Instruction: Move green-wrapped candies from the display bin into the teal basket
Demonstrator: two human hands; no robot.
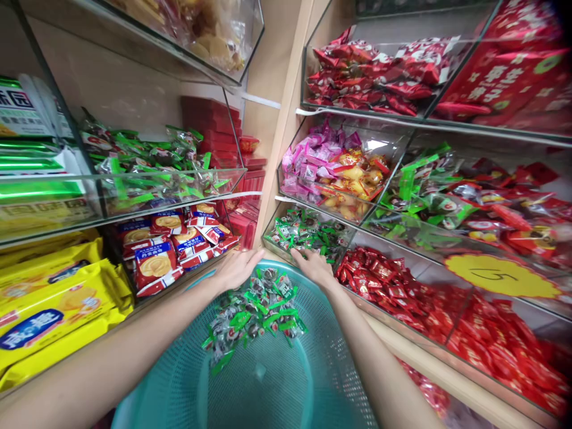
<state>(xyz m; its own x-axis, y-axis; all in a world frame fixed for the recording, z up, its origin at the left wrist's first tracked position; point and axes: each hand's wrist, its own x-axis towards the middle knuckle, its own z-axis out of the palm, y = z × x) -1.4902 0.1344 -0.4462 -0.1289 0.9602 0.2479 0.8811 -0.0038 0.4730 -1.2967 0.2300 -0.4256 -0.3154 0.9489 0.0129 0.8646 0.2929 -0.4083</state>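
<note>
A teal mesh basket [330, 333] stands below me, against the corner of the shelves. Several green-and-clear wrapped candies [263, 304] lie heaped in its far part. Over the far left rim is my left hand [236, 269], its fingers stretched forward and nothing seen in them. My right hand [313, 265] reaches over the rim on the other side, fingers extended at the front edge of a clear bin with similar green-wrapped candies [308, 229]. Its fingertips overlap the bin's near edge; whether they touch the candies I cannot tell.
Right of the basket are bins of red-wrapped candies [379, 277] and a yellow price tag [500, 275]. Purple-wrapped sweets [310, 155] lie one shelf up. On the left are red-and-blue cookie packs [156, 262] and yellow packs [67, 316]. A wooden post [272, 137] divides the shelves.
</note>
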